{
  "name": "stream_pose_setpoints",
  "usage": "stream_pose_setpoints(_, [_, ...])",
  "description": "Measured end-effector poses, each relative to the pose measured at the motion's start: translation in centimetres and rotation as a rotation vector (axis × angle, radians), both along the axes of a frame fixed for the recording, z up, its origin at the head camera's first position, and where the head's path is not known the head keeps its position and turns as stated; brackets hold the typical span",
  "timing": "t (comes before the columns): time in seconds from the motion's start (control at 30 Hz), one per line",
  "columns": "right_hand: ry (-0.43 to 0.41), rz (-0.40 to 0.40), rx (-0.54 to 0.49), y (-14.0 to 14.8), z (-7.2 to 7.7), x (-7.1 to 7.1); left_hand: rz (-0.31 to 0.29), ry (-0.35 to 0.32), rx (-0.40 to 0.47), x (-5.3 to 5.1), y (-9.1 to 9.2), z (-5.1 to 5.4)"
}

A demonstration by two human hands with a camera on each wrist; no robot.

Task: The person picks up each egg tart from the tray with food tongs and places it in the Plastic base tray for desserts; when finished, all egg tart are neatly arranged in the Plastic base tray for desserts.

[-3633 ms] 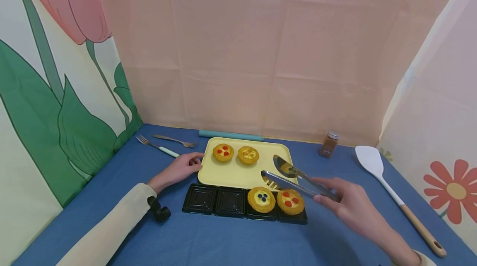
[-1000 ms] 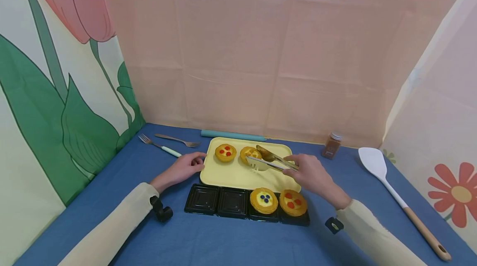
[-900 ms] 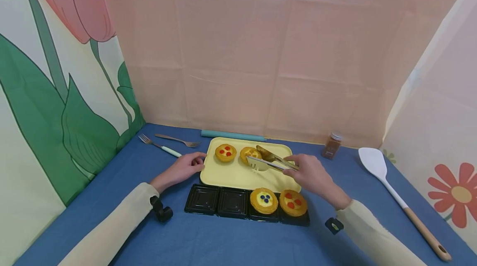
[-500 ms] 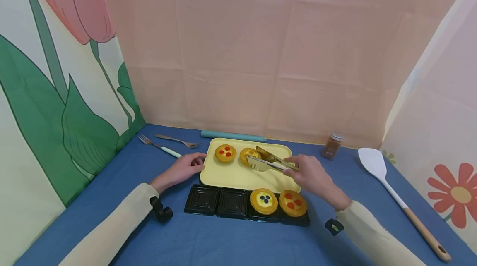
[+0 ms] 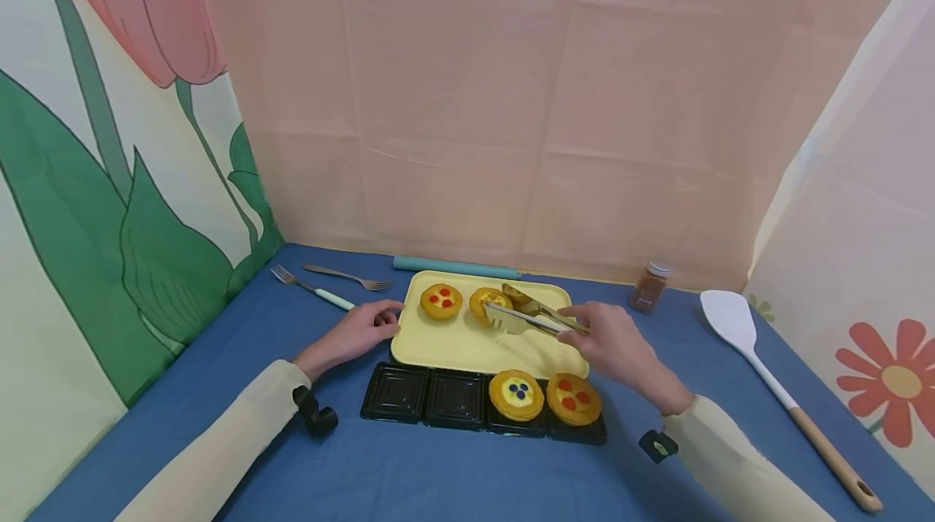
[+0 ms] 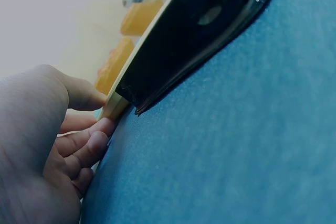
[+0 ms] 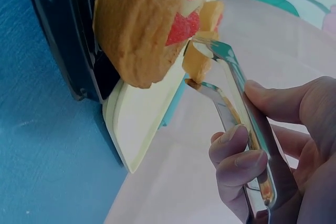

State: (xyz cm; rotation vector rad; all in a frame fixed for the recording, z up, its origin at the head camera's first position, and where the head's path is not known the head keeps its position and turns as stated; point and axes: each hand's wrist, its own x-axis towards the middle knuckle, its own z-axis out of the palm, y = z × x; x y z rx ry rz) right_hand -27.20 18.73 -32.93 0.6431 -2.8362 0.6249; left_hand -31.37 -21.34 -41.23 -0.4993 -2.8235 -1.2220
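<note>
My left hand (image 5: 358,330) pinches the left edge of the pale yellow tray (image 5: 453,347); in the left wrist view its thumb lies on the rim, fingers curled at the side. My right hand (image 5: 612,343) grips metal tongs (image 7: 247,114). The tong tips are at a plain yellow egg tart (image 5: 484,296) on the tray, one on either side of it. Left of that sits an egg tart with red pieces (image 5: 441,302). The black four-part container (image 5: 398,392) stands in front, with a blueberry-topped tart (image 5: 516,395) and a red-topped tart (image 5: 574,399) in its two right compartments.
Two forks, one with a pale green handle (image 5: 334,299) and one plain (image 5: 343,274), lie left of the tray. A teal rod (image 5: 456,266) lies behind it. A spice jar (image 5: 649,286) and a white spatula (image 5: 730,323) with wooden handle are at right.
Since the oldest frame my right hand has moved left and forward, bringing the tongs from above the tray's right side to the plain tart. Over the last second almost nothing moves.
</note>
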Motion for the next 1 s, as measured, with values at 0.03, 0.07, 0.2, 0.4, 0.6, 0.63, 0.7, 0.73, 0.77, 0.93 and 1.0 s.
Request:
stream_pose_setpoints(0.03, [0.008, 0.000, -0.001, 0.1, 0.0, 0.1, -0.002, 0.001, -0.001, 0.0, 0.0, 0.0])
stream_pose_setpoints(0.07, [0.014, 0.000, 0.001, 0.1, 0.1, 0.1, -0.003, 0.001, -0.003, 0.0, 0.0, 0.0])
stream_pose_setpoints(0.2, [0.039, 0.006, 0.009, 0.3, 0.2, 0.5, -0.005, 0.002, -0.006, 0.0, 0.0, 0.0])
stream_pose_setpoints(0.4, [0.065, 0.032, 0.012, 0.5, 0.4, 1.2, -0.006, 0.003, -0.007, 0.1, 0.0, 0.0])
stream_pose_setpoints(0.6, [0.085, 0.056, 0.011, 0.4, 0.9, 2.3, -0.006, 0.003, -0.003, -0.1, 0.0, -0.1])
stream_pose_setpoints(0.63, [0.084, 0.057, 0.010, 0.4, 1.0, 2.5, -0.008, 0.005, -0.004, -0.1, 0.0, -0.1])
stream_pose_setpoints(0.7, [0.086, 0.061, 0.007, 0.3, 1.2, 3.0, -0.011, 0.007, -0.007, -0.1, -0.1, -0.1])
stream_pose_setpoints(0.73, [0.085, 0.063, 0.003, 0.2, 1.3, 3.2, -0.006, 0.002, -0.006, -0.1, -0.1, -0.1])
stream_pose_setpoints(0.77, [0.086, 0.065, -0.001, 0.1, 1.3, 3.5, -0.007, 0.004, -0.007, -0.1, -0.1, -0.1])
stream_pose_setpoints(0.93, [0.087, 0.088, -0.014, -0.1, 1.5, 4.6, -0.011, 0.007, -0.009, -0.1, -0.1, 0.0])
stream_pose_setpoints(1.0, [0.085, 0.092, -0.015, -0.2, 1.4, 4.9, -0.011, 0.007, -0.010, -0.1, -0.1, 0.0])
